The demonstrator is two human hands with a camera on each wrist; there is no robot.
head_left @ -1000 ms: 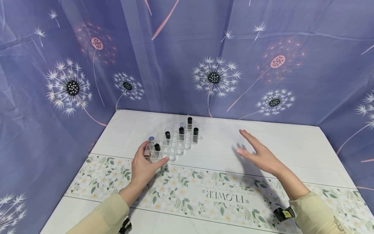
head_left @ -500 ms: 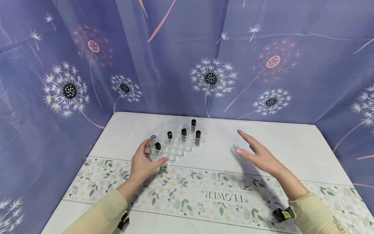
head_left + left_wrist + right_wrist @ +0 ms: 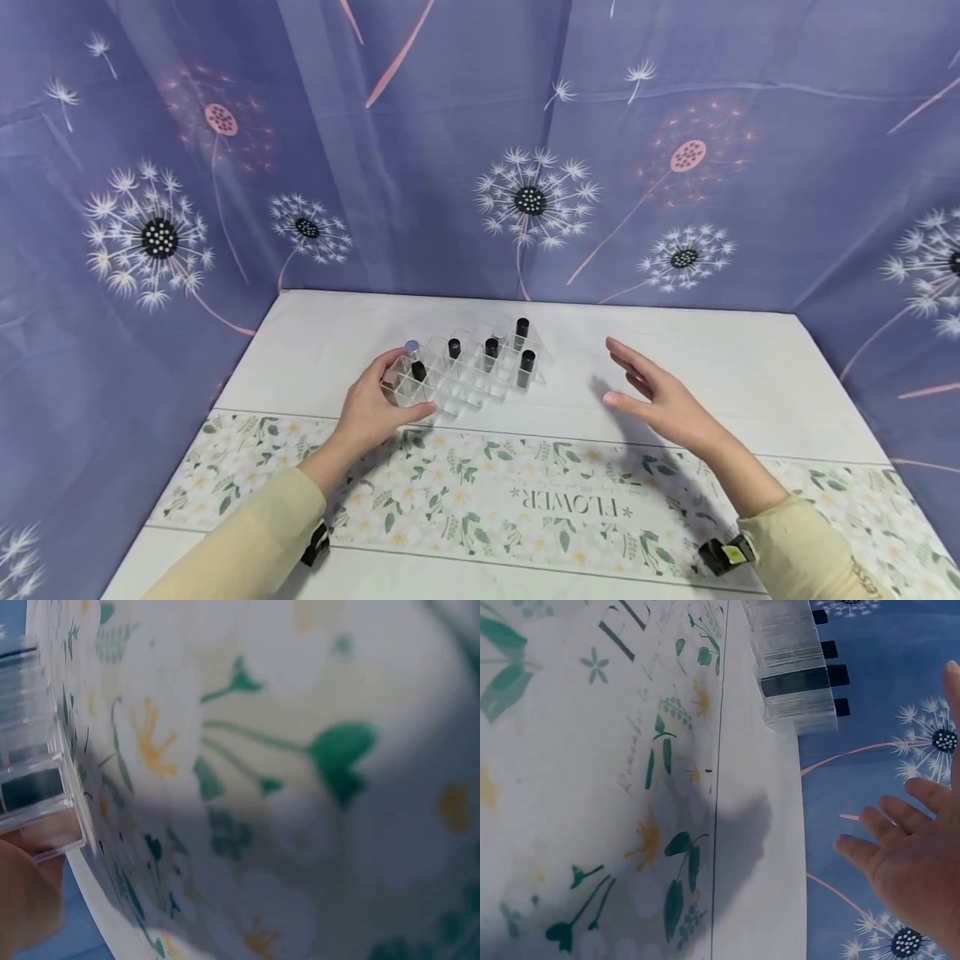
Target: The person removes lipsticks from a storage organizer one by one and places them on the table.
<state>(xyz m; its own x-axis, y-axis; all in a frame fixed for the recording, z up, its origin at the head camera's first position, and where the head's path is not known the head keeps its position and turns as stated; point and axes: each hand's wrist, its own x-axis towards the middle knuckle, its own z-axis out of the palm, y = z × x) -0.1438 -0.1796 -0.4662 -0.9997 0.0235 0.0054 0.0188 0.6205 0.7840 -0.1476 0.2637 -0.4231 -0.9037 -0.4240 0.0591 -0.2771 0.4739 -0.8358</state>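
I read one word: "FLOWER", printed in grey capitals on the floral table runner [image 3: 525, 500], upside down from my head view, at about 6 o'clock from the clear organiser. My right wrist view catches only its first letters; nothing else is legible.

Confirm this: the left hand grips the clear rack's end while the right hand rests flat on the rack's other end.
Not quite. The left hand does grip the rack, but the head view shows the right hand open and apart from it, touching nothing.
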